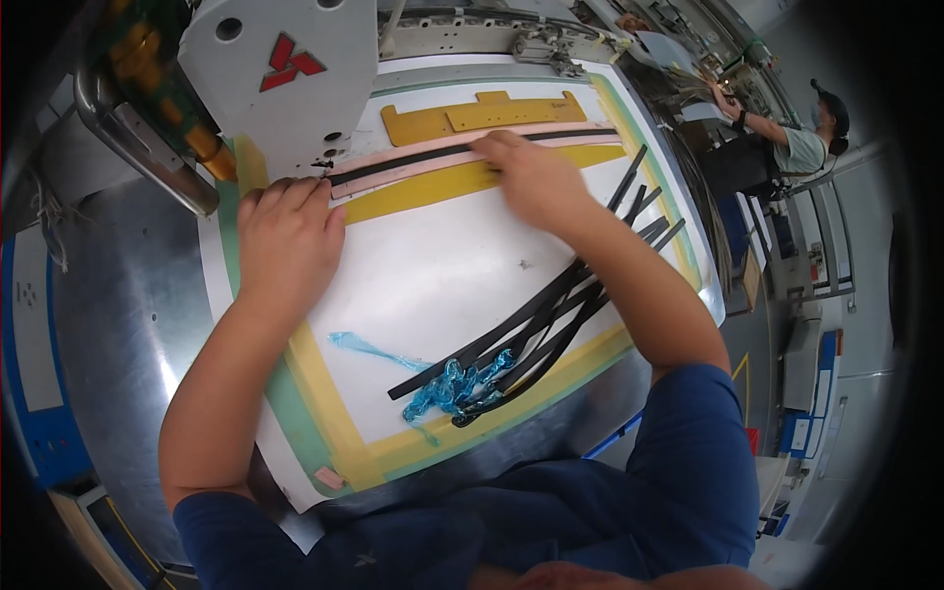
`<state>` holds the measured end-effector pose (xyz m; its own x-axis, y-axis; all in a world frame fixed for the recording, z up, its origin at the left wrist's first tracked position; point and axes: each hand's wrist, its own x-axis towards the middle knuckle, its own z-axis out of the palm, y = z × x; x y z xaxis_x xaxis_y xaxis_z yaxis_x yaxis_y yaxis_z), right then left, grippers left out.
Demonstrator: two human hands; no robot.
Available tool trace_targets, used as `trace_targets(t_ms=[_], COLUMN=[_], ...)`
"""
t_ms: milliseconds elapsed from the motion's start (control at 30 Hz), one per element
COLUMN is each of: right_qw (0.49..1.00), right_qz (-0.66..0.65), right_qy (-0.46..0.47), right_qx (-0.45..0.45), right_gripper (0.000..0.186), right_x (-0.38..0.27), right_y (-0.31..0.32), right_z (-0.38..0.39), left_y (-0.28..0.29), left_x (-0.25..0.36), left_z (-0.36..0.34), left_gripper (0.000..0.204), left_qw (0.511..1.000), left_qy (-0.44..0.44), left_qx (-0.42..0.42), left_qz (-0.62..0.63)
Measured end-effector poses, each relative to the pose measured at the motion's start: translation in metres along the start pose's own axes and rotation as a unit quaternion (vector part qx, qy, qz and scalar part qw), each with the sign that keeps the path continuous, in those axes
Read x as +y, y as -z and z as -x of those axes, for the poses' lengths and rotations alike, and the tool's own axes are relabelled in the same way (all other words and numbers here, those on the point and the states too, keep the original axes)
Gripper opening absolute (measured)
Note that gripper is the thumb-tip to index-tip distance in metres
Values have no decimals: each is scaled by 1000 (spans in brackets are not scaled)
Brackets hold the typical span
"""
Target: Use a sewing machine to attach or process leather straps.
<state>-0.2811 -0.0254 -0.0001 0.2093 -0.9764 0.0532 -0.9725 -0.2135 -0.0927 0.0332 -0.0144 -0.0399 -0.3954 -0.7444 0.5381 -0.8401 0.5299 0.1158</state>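
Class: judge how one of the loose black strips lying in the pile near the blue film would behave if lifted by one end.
The black strips look thin and long, so one would probably droop. Several curve and cross, suggesting flexibility. Likely light; neighbours may drag along.

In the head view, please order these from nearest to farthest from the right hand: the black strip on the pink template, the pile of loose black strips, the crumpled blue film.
From the right hand:
1. Black strip on the pink template, under the fingertips.
2. Pile of loose black strips, below the forearm.
3. Crumpled blue film, near the table's front edge.

Black strips (pixel 551 315), crumpled blue film (pixel 447 388), yellow-bordered white board (pixel 433 275).
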Motion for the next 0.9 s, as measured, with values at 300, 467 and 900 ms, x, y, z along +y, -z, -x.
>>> trace_targets(t_ms=[300, 467, 900], right_qw=[977, 967, 991], right_qz=[103, 124, -81], right_qy=[-177, -216, 103], right_qx=[53, 48, 24], right_gripper=[47, 41, 29], right_x=[142, 186, -77], right_y=[8, 23, -1], right_z=[9, 12, -31], left_y=[7, 7, 5], left_x=[3, 4, 1], left_z=[1, 0, 0], left_gripper=[27, 19, 40], left_qw=[999, 998, 999], left_qy=[20, -7, 21], left_qx=[-26, -24, -1], left_qz=[-34, -58, -35])
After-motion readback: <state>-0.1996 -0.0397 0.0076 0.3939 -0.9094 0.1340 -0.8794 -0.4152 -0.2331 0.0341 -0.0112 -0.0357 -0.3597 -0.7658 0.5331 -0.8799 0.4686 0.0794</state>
